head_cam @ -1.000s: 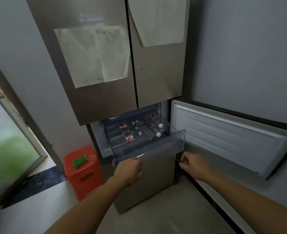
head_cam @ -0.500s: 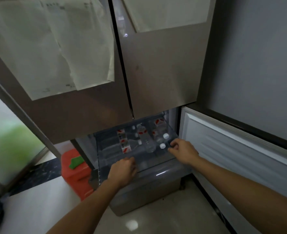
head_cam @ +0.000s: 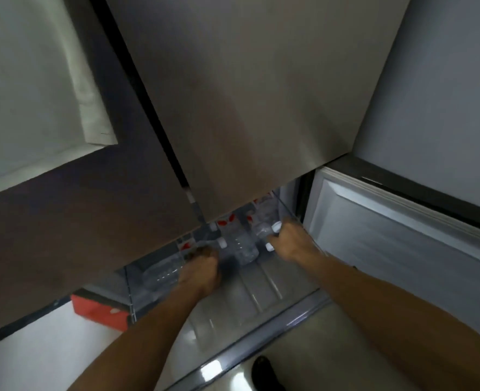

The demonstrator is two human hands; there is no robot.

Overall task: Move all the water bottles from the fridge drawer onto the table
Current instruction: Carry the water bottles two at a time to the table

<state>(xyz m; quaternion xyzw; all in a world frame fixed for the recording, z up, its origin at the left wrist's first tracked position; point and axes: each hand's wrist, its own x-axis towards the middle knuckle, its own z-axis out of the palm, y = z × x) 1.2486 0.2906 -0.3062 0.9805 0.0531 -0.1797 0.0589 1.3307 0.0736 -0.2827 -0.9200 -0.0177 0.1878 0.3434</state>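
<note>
Both hands were down inside the clear fridge drawer (head_cam: 261, 294), which stood pulled out beneath the upper fridge doors (head_cam: 247, 108), so that the bottles could be reached from above. The left hand (head_cam: 202, 270) had its grip curled over a water bottle (head_cam: 162, 273) lying on its side near the drawer's left wall; the fingers looked closed on it, though the blur left the contact itself unclear. The right hand (head_cam: 292, 244) was bunched at the white caps (head_cam: 276, 227) of the bottles by the right wall, its grip drawn together around the necks, probably because the neck was the easiest part to seize on a lying bottle. Whether it held one bottle or two could not be told. Between the hands another bottle (head_cam: 243, 248) lay untouched, with red-labelled ones (head_cam: 230, 218) further back under the door edge. No table was in view, so by my judgement the move was only starting. The open lower door (head_cam: 402, 249) stood to the right.
</note>
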